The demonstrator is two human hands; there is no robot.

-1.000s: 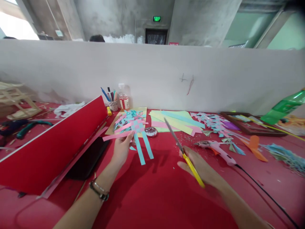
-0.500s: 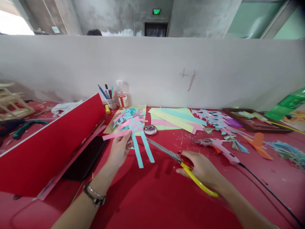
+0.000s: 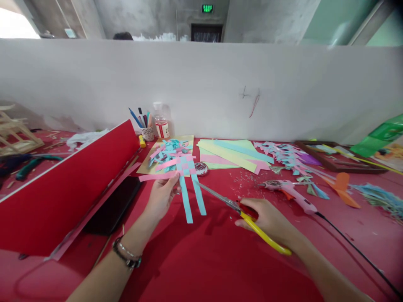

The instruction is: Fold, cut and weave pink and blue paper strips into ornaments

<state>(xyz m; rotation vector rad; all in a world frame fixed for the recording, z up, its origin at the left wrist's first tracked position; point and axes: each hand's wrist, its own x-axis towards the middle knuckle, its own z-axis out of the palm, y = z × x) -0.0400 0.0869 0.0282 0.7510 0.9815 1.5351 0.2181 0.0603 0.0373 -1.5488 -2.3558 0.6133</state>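
Observation:
Between thumb and fingers, my left hand (image 3: 164,192) pinches a woven piece of pink and blue paper strips (image 3: 185,165). Two long blue tails hang down from its checkered middle, and pink ends stick out to the left. My right hand (image 3: 267,220) is wrapped round the handles of a pair of scissors (image 3: 231,204) with a yellow handle. Their blades point left, with the tip close to the right blue tail; whether it touches I cannot tell. A pile of cut blue and pink paper bits (image 3: 168,151) lies behind the woven piece.
Sheets of coloured paper (image 3: 229,153) lie at the back. A pink glue gun (image 3: 291,193) with a black cord rests on the right, near a wooden frame (image 3: 340,161). On the left are a red board (image 3: 78,184) and a dark flat object (image 3: 113,205). A pen cup (image 3: 147,133) stands behind.
My left hand and the woven paper strips have shifted slightly right, toward the scissors. My right hand still holds the scissors, nearly in the same place. The view has tilted a little.

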